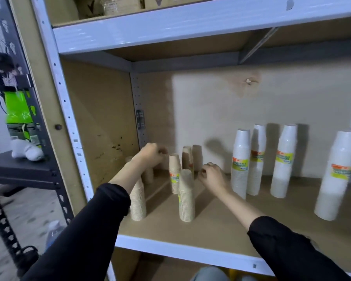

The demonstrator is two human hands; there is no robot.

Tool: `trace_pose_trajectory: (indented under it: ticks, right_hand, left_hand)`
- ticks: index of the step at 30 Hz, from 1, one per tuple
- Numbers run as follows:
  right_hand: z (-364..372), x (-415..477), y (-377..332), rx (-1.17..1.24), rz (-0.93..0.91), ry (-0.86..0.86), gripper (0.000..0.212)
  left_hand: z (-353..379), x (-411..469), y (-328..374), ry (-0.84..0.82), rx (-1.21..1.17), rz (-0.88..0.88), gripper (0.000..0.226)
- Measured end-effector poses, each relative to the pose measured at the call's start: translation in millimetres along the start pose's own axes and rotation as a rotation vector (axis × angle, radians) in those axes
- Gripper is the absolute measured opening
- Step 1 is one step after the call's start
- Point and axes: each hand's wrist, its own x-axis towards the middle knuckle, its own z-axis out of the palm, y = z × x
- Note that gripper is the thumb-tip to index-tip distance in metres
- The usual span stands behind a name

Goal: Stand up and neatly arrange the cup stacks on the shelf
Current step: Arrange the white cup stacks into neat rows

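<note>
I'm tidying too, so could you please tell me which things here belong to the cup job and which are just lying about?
Job: brown cup stacks, white cup stacks, shelf, left hand, right hand.
Lying about: green package, white glove, water bottle, cardboard boxes.

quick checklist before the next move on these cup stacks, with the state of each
1. Brown cup stacks upright: ok for those in view; the left forearm hides part of one.
2. White cup stacks upright: ok.
3. Brown stacks in a neat row: not ok, they stand scattered.
4. Left hand grip: cannot tell, blurred by motion.
5. Right hand grip: cannot tell; it is near the rear brown stacks.
6. Shelf board has free room in front: ok.
</note>
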Motion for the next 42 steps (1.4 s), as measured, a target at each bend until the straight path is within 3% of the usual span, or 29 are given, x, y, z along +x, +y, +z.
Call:
trace_pose_trajectory:
  ticks: [5,13,17,26,42]
  right_hand:
    - [0,11,-17,0.045,-0.079,-0.006,0.026]
    - [6,21,-29,-0.05,-0.178,-0.224,0.027]
    - [8,24,-31,-0.077,-0.205,-0.238,0.018]
    - [5,44,-19,0.051,-0.193,-0.321,0.023]
    - [-12,53,-4,0.057,-0.19,-0.365,0.026]
  left_hand:
    - [-12,-10,-33,-0.017,0.083,-0.092,0.028]
    - [-10,-23,-77,-0.178,0.289,-0.25,0.035]
    - [-7,-21,-87,-0.17,0.295,-0.229,0.033]
    - [0,-14,-80,-0.16,0.292,-0.02,0.033]
    - [10,-12,-56,-0.071,0.262,-0.053,0.036]
